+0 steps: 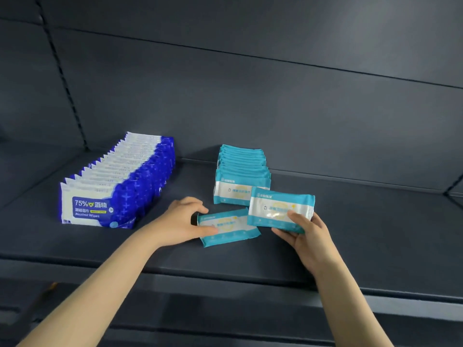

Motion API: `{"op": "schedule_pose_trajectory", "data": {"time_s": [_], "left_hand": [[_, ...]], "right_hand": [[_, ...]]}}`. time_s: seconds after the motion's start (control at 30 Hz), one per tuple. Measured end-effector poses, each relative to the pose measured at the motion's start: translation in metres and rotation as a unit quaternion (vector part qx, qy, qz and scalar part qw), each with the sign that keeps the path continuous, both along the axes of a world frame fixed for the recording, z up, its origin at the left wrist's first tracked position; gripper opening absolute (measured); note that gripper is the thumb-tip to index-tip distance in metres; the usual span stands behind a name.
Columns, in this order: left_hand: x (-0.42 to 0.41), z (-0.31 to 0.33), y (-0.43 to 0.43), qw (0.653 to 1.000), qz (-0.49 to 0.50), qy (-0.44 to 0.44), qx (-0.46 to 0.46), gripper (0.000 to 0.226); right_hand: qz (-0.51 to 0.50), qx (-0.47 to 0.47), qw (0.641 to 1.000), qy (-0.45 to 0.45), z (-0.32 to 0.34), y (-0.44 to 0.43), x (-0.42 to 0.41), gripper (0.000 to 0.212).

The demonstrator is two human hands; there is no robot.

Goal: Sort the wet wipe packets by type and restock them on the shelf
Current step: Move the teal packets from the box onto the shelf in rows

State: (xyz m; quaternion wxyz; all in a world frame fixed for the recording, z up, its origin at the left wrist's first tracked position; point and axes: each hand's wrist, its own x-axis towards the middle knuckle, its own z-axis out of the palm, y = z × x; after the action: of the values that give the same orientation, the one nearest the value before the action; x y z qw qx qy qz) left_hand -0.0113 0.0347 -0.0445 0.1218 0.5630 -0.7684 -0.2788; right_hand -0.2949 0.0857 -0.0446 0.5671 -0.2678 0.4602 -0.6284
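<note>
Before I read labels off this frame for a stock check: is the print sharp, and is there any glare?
Head view: on the front blue packet the large 75% reads clearly, smaller lines are soft; the held teal packet in the right hand has a pale sheen over its centre print; the lying teal packet gripped by the left hand is too soft to read.

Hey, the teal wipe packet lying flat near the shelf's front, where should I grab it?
Likely at its left end, coming from the left: the flat teal packet lies lengthwise left to right, the left hand grips that end, and the right hand holds a second packet over its right end.
</note>
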Motion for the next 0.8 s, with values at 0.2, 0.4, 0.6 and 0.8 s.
{"op": "schedule_pose_trajectory", "data": {"time_s": [0.2, 0.4, 0.6, 0.8], "left_hand": [[0.007, -0.002, -0.008, 0.999, -0.014, 0.049, 0.009, 0.036], [0.028, 0.007, 0.002, 0.985, 0.01, 0.169, 0.034, 0.034], [0.044, 0.016, 0.01, 0.98, 0.022, 0.19, 0.051, 0.033], [0.031, 0.02, 0.002, 0.978, 0.005, 0.205, 0.042, 0.031]], "right_hand": [[-0.005, -0.042, 0.999, 0.016, -0.001, -0.011, 0.019, 0.027], [-0.003, -0.051, 0.998, 0.033, -0.003, -0.03, 0.033, 0.03], [-0.015, -0.078, 0.997, 0.023, -0.005, -0.05, 0.044, 0.013], [-0.038, -0.074, 0.995, 0.058, -0.001, -0.056, 0.048, 0.013]]}}
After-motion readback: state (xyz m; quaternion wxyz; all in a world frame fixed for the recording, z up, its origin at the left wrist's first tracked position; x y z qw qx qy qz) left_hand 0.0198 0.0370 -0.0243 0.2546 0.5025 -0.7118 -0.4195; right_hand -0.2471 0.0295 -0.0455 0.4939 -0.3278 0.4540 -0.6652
